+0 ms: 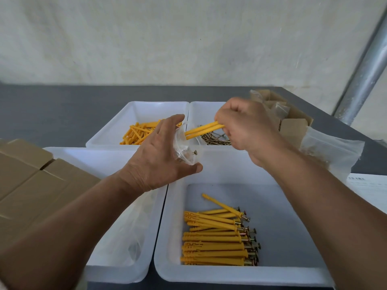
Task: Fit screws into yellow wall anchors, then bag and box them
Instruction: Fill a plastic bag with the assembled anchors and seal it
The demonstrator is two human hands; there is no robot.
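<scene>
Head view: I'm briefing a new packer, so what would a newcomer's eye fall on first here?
First, mid-frame, the right hand feeds yellow anchors into a small clear bag that the left hand holds. Next comes the neat pile of screw-fitted anchors in the near right tray. Farther back lie loose anchors on the left and bare screws on the right.

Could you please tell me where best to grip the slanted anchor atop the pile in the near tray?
I'd pinch the anchor near its free tip, coming from above left: that end lies clear over the bare tray floor, while its screw head rests among the pile.
</scene>
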